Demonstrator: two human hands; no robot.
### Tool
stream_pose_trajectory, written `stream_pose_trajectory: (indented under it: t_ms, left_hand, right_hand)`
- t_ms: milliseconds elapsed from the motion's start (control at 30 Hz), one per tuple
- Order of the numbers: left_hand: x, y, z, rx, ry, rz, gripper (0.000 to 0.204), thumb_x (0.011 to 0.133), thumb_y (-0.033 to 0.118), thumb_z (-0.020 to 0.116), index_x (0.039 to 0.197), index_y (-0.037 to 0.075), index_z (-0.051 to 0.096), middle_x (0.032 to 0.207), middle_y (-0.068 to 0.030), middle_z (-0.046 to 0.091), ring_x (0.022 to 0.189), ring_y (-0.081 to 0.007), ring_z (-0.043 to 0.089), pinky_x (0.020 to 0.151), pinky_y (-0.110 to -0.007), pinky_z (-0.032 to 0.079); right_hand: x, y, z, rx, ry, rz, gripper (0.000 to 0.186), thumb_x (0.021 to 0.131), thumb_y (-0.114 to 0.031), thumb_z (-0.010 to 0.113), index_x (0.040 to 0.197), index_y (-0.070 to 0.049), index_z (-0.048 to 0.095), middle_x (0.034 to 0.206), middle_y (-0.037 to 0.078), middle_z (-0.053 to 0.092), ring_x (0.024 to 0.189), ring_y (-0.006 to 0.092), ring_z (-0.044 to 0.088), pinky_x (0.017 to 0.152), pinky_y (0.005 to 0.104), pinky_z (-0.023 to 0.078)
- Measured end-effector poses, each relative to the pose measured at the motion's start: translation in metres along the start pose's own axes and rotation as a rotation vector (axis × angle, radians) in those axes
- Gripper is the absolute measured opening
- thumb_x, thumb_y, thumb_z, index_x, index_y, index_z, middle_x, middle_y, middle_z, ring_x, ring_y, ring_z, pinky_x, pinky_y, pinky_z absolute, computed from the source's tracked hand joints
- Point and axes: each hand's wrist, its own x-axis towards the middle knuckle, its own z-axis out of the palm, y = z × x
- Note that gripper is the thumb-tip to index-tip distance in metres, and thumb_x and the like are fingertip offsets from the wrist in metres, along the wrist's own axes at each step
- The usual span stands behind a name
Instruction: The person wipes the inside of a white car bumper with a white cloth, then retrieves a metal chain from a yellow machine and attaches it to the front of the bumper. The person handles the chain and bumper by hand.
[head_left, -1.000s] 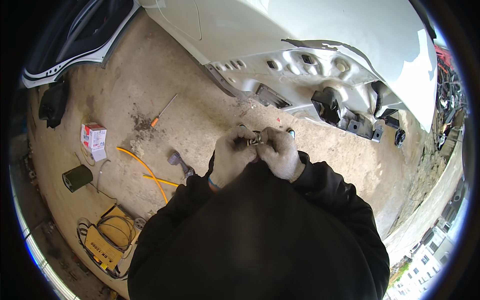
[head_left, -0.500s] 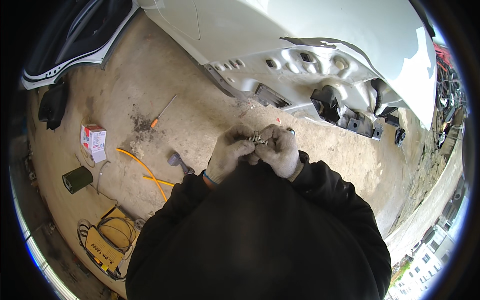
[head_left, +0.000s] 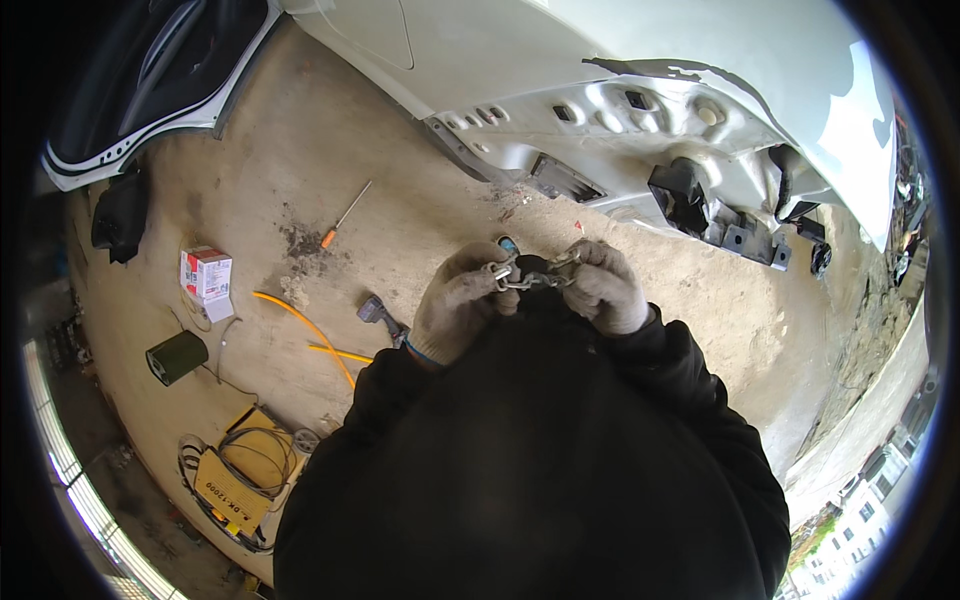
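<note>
A short metal chain (head_left: 537,281) stretches between my two gloved hands in front of my chest. My left hand (head_left: 456,306), in a grey-white work glove, pinches one end, where a larger link or ring shows at the fingertips. Closed around the chain's other end is my right hand (head_left: 609,290), gloved the same way. The middle links hang slightly slack against my dark clothing. Part of a shoe (head_left: 508,245) shows just beyond the hands.
A white car body (head_left: 480,60) with an exposed rear panel stands ahead and right. On the concrete lie an orange-handled screwdriver (head_left: 346,216), a cordless power tool (head_left: 381,317), an orange hose (head_left: 305,325), a small box (head_left: 206,276), a green canister (head_left: 177,357) and a yellow machine (head_left: 228,488) with cables.
My hands have moved apart from being close together, and the bunched chain is now drawn out between them. The whole view has shifted slightly.
</note>
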Motion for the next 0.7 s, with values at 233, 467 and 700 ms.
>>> stream_pose_trajectory:
  t_ms: [233,467,700]
  left_hand:
    - [0.003,-0.007,0.016,-0.022,-0.153,-0.018,0.029,0.09,0.004,0.063,0.119,0.001,0.06,0.105,-0.0115,0.067,0.089,-0.0208,0.066,0.08,-0.034,0.055]
    - [0.001,-0.02,0.029,0.438,-0.002,-0.022,0.029,0.085,-0.009,0.067,0.113,-0.006,0.063,0.097,-0.012,0.069,0.087,-0.0148,0.065,0.073,-0.028,0.055]
    - [-0.011,-0.016,0.039,1.01,-0.296,0.196,0.041,0.08,-0.008,0.072,0.119,-0.002,0.063,0.103,-0.0039,0.067,0.086,-0.0077,0.062,0.074,-0.023,0.051]
  right_hand:
    - [-0.01,0.004,0.02,-0.292,0.19,0.072,0.02,0.09,-0.006,0.069,0.106,0.003,0.062,0.078,0.005,0.065,0.068,0.0095,0.06,0.061,0.0226,0.048]
    - [-0.03,0.009,0.025,-0.447,0.281,0.076,0.021,0.088,-0.003,0.071,0.106,0.005,0.063,0.092,0.011,0.073,0.085,0.0133,0.069,0.079,0.0261,0.055]
    - [-0.06,0.016,0.038,-0.462,0.32,-0.111,0.017,0.087,-0.005,0.074,0.101,0.003,0.068,0.084,0.005,0.071,0.073,0.006,0.059,0.067,0.0227,0.048]
